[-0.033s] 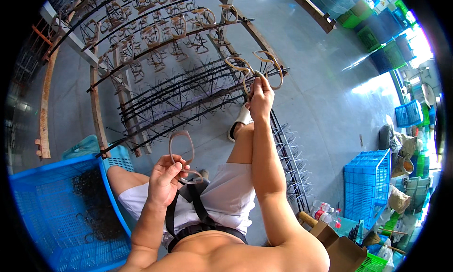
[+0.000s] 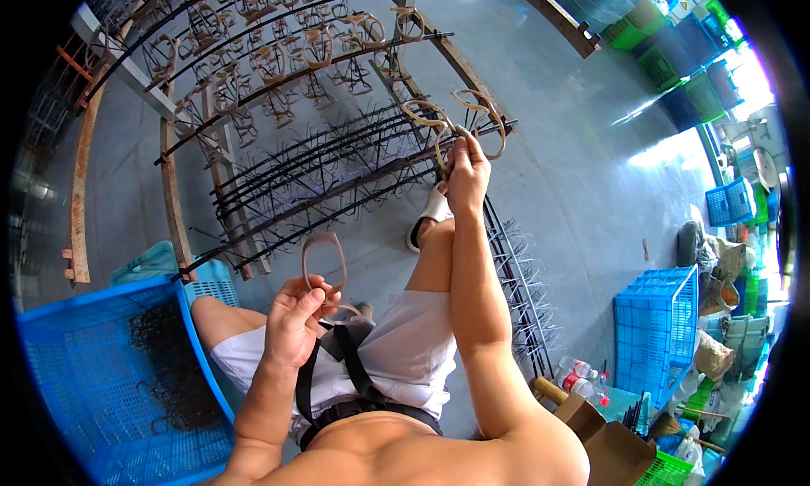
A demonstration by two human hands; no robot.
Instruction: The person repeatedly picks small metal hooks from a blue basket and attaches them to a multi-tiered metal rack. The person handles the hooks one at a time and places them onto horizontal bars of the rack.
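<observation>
My left hand pinches a brownish eyeglass frame between thumb and fingers, above my lap. One rim stands upright and the other hangs below, partly behind the fingers. Stretched forward, my right hand has its fingertips closed on tan eyeglass frames at the right end of a rack bar. I cannot tell if these rest on a hook. The rack has dark bars with thin wire hooks. Many similar frames hang from its far bars, while the nearer bars show bare hooks.
A blue crate with a dark tangled heap stands at my left. Another blue crate, plastic bottles and a cardboard box are at right. A hooked bar lies beside my right leg. Wooden posts flank the rack.
The eyeglass frame in my left hand has tilted slightly, so less of its lower rim shows. My right hand stays in the same place.
</observation>
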